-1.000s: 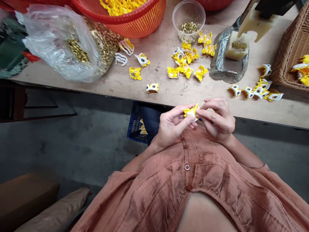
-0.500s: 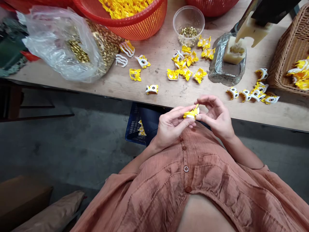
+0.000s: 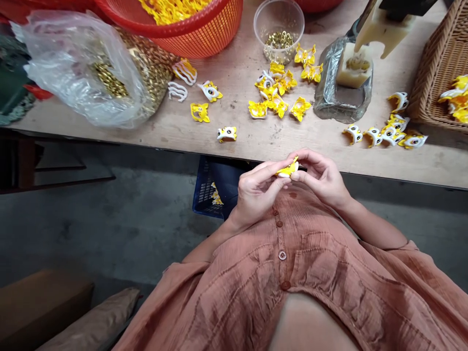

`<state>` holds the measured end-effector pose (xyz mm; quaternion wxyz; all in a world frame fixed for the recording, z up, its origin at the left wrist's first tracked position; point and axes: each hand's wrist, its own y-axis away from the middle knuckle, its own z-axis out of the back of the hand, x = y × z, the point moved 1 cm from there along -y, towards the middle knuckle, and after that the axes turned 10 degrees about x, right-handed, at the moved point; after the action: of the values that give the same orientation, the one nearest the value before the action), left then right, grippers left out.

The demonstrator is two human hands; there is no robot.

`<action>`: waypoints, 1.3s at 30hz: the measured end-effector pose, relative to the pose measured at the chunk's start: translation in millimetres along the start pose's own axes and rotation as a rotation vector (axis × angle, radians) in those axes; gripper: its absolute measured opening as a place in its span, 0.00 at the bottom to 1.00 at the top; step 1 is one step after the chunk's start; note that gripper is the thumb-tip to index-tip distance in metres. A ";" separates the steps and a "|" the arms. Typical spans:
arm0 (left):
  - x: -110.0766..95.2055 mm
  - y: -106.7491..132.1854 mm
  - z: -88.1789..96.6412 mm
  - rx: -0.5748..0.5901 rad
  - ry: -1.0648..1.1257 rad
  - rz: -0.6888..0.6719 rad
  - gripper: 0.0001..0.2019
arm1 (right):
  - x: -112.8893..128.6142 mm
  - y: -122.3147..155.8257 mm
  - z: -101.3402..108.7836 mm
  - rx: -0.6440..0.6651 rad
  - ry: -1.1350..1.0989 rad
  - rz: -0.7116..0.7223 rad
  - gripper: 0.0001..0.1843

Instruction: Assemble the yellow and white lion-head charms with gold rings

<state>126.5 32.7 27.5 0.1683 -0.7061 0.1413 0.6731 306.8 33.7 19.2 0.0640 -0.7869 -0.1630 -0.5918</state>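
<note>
My left hand (image 3: 258, 190) and my right hand (image 3: 321, 178) meet at the table's front edge, both pinching one small yellow and white hair clip (image 3: 287, 169). Its fingers curl round the clip from either side. A cluster of loose yellow clip parts (image 3: 278, 92) lies on the wooden table (image 3: 256, 136) beyond my hands. A row of finished white and yellow clips (image 3: 383, 134) sits to the right. One single clip (image 3: 226, 133) rests near the table edge, left of my hands.
A clear cup of brass springs (image 3: 280, 29), a red basket of yellow parts (image 3: 190, 22) and a plastic bag of brass pieces (image 3: 91, 73) stand at the back. A foil-wrapped press block (image 3: 345, 83) and a wicker basket (image 3: 438, 73) are right. A blue crate (image 3: 210, 187) sits under the table.
My right fingers, lifted off the clip half a second ago, have closed on it again. The clip has tilted flatter between my hands.
</note>
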 end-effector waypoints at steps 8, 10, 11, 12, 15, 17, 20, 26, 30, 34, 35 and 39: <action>-4.1 0.2 -1.9 -0.031 0.198 0.061 0.19 | 0.7 -2.5 -3.6 -0.025 -0.028 0.011 0.20; -4.8 0.6 -2.3 -0.018 0.232 0.082 0.19 | -0.3 -0.2 -3.5 -0.036 -0.075 0.002 0.20; -4.9 0.6 -2.3 -0.012 0.238 0.086 0.19 | -0.6 1.2 -3.5 -0.040 -0.093 -0.002 0.19; -4.9 0.4 -2.3 -0.005 0.233 0.082 0.19 | -0.7 2.5 -3.5 -0.044 -0.104 -0.004 0.19; -5.1 -0.8 -2.3 0.004 0.188 0.049 0.19 | 0.2 5.7 -3.9 -0.050 -0.105 -0.009 0.18; -6.0 -1.5 -2.5 0.003 0.185 0.041 0.19 | 0.7 6.8 -4.4 -0.058 -0.095 -0.009 0.18; -8.0 -2.0 -2.6 -0.006 0.244 0.094 0.19 | 0.3 7.2 -5.1 -0.067 -0.090 -0.011 0.18; -6.6 -3.0 -1.9 -0.012 0.449 0.273 0.19 | -2.0 7.5 -5.1 -0.092 -0.107 -0.020 0.19; -5.2 -3.8 -2.8 -0.010 0.510 0.265 0.18 | -2.9 8.1 -5.9 -0.093 -0.101 -0.040 0.17; -5.4 -3.3 -3.6 -0.037 0.466 0.270 0.19 | -6.1 6.8 -9.6 -0.121 -0.001 0.037 0.19; -5.4 -3.2 -3.6 -0.044 0.455 0.273 0.19 | -7.1 6.3 -10.3 -0.152 0.056 0.095 0.20; -4.8 -3.1 -3.3 -0.043 0.451 0.274 0.20 | -8.0 6.5 -9.8 -0.300 0.462 0.422 0.11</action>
<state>130.6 33.9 32.6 0.0250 -0.8160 0.2551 0.5182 298.0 23.3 15.0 0.1037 -0.6491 0.1108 -0.7454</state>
